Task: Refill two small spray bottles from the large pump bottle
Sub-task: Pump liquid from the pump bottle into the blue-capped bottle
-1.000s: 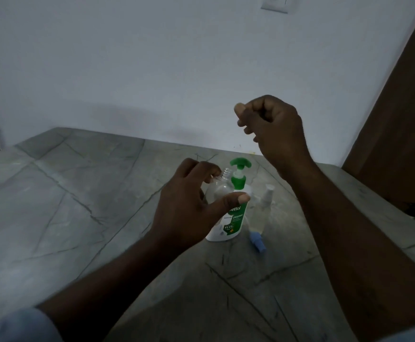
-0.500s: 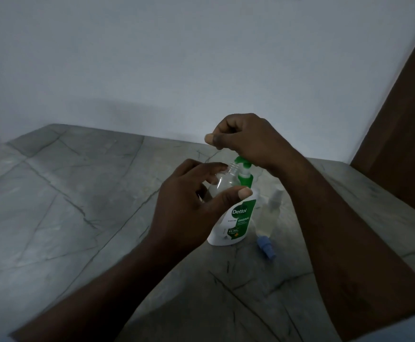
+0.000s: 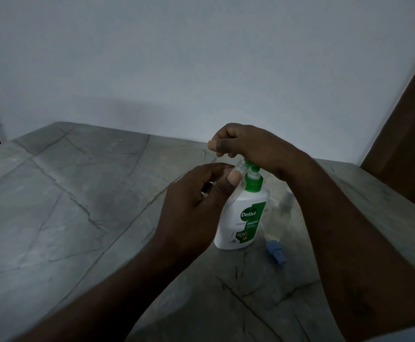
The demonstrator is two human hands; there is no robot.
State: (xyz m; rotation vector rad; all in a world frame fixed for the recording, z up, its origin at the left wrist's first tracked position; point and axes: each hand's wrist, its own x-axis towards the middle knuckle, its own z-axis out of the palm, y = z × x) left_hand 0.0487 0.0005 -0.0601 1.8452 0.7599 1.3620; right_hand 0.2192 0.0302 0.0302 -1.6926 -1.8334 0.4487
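**Filling position.** The left hand (image 3: 196, 208) grips the small spray bottle (image 3: 241, 167). Its fingers are narrow around the clear body, and the thumb presses just below the threaded neck. The neck is uncapped and projects just above the thumb tip, tilted toward the nozzle of the pump head (image 3: 252, 167). This grip appears intended to put the opening at the outlet, so that dispensed liquid enters the bottle and does not fall on the table (image 3: 78, 218).

**Actuating hand.** The right hand (image 3: 251, 146) rests on the pump head with its fingers curled into a narrow fist and the thumb against the forefinger. Nothing is visible inside the fist. The underside of the hand bears on the head, which suits a downward stroke.

**Supply.** The pump bottle (image 3: 241, 223) stands upright on the table, directly below the right-hand fingers and just beyond the left thumb. Standing on the table, it needs no hand to hold it.

**Parked items.**
- The second spray bottle (image 3: 281, 218) stands below the right wrist, apart from all fingers. It holds pale liquid.
- The blue spray cap (image 3: 277, 254) lies on its side near the base of the second spray bottle. It is probably set within reach for refitting.

**Status.** One bottle is judged to be mid-fill, though the left fingers hide its level. The neck is narrow, so any drift from the nozzle risks a spill.
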